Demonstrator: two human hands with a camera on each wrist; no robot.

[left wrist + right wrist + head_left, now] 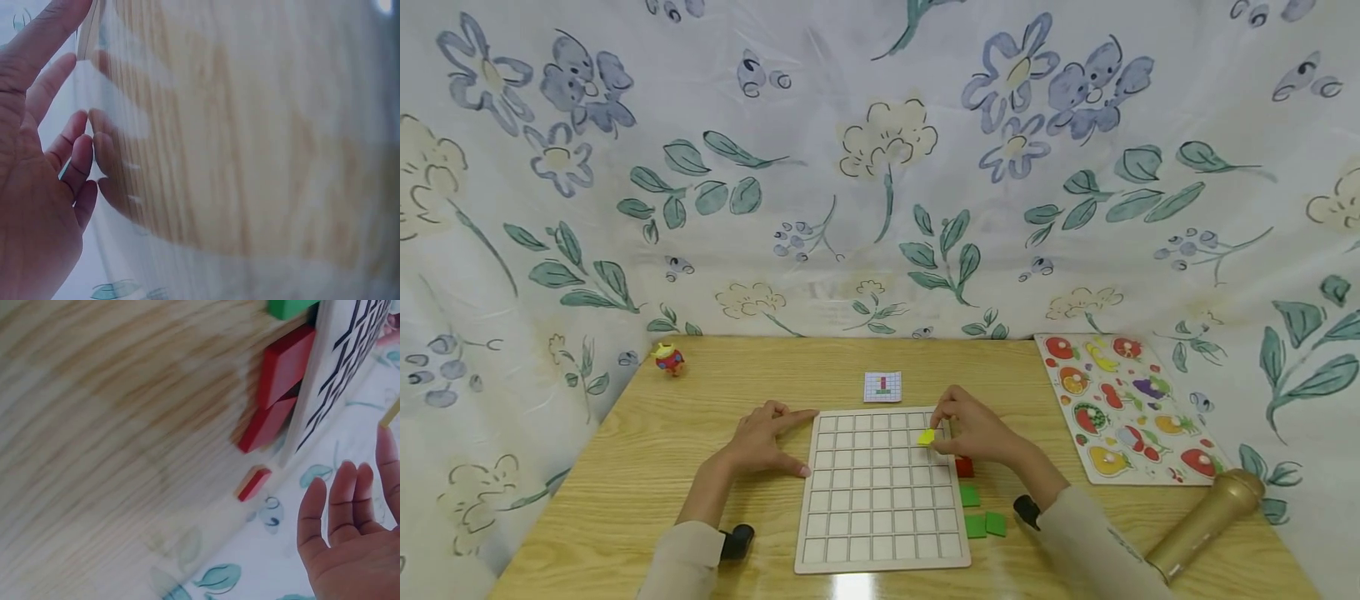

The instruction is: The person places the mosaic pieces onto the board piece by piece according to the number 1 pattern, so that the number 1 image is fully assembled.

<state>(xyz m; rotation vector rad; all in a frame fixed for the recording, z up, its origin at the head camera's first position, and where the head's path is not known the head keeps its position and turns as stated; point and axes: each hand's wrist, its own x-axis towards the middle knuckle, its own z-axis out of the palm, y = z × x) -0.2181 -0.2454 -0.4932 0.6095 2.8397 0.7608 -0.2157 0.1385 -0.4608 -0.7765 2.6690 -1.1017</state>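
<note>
Head view: we're pinching yellow tile with right hand near board far-right corner, left hand touching left edge, fingers apart.

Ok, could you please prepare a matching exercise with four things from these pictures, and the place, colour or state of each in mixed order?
1. left hand
2. right hand
3. microphone
4. small card

A. gold-coloured
B. just beyond the far edge of the grid board
C. pinching a yellow tile
D. at the grid board's left edge

Pairs: 1-D, 2-C, 3-A, 4-B
</note>
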